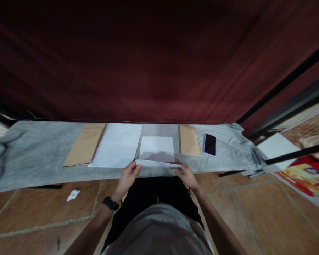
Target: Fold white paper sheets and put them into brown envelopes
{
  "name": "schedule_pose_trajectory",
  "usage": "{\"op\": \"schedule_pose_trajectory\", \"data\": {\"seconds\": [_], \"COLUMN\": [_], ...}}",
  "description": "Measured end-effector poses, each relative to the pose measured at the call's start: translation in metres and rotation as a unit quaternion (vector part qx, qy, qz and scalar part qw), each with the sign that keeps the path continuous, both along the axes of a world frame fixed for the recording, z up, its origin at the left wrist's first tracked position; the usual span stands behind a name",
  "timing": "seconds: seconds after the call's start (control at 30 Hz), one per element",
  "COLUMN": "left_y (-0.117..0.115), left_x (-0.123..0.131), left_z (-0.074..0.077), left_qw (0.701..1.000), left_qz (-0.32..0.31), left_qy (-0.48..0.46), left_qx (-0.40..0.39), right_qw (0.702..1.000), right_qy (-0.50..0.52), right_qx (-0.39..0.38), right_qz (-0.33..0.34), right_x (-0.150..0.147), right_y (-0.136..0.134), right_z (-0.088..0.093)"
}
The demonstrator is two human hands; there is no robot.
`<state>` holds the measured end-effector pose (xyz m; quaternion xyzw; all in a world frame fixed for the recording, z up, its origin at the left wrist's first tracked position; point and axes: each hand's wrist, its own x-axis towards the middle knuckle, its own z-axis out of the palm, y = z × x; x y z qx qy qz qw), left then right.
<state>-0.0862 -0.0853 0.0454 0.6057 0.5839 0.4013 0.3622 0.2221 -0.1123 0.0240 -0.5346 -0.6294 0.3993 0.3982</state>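
Observation:
A white sheet of paper (156, 148) lies on the grey cloth (39, 156) in front of me, with its near edge lifted and curled over. My left hand (128, 177) pinches the left corner of that raised edge. My right hand (185, 174) pinches the right corner. A black watch sits on my left wrist.
A stack of white sheets (117, 145) lies left of the paper, with a brown envelope (85, 143) beyond it. Another brown envelope (189, 140) and a black phone (210, 144) lie to the right. A dark red curtain hangs behind. A crumpled scrap (73, 194) rests on the tiled floor.

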Motion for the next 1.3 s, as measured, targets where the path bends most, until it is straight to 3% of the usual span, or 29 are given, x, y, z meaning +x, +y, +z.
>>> {"op": "schedule_pose_trajectory", "data": {"seconds": [0.13, 0.33, 0.43, 0.53, 0.7, 0.83, 0.93, 1.1, 1.2, 1.3], "left_y": [0.007, 0.035, 0.041, 0.037, 0.035, 0.048, 0.057, 0.067, 0.073, 0.073], "left_x": [0.005, 0.012, 0.014, 0.016, 0.020, 0.020, 0.022, 0.035, 0.042, 0.042], "left_z": [0.022, 0.065, 0.072, 0.071, 0.059, 0.033, 0.007, -0.027, -0.036, -0.033], "left_qw": [1.000, 0.996, 0.992, 0.989, 0.985, 0.991, 0.995, 0.993, 0.991, 0.987], "left_qz": [0.018, -0.016, -0.032, -0.040, -0.010, 0.029, 0.066, 0.107, 0.109, 0.113], "left_qy": [0.005, -0.081, -0.119, -0.143, -0.165, -0.121, -0.059, 0.020, 0.048, 0.079], "left_qx": [0.019, 0.040, 0.027, -0.008, -0.052, -0.041, -0.041, -0.050, -0.067, -0.080], "right_qw": [0.997, 0.975, 0.962, 0.950, 0.946, 0.968, 0.969, 0.930, 0.914, 0.898], "right_qy": [0.003, 0.102, 0.167, 0.220, 0.233, 0.107, -0.054, -0.291, -0.364, -0.409], "right_qx": [0.017, 0.099, 0.123, 0.117, 0.099, 0.109, 0.141, 0.171, 0.162, 0.161], "right_qz": [-0.073, -0.170, -0.177, -0.186, -0.202, -0.197, -0.195, -0.148, -0.080, -0.016], "right_x": [-0.002, -0.004, -0.005, -0.005, -0.006, -0.014, -0.023, -0.044, -0.055, -0.060], "right_y": [0.010, 0.052, 0.074, 0.095, 0.127, 0.132, 0.117, 0.076, 0.056, 0.042], "right_z": [0.021, 0.099, 0.125, 0.131, 0.114, 0.087, 0.059, 0.013, -0.006, -0.017]}}
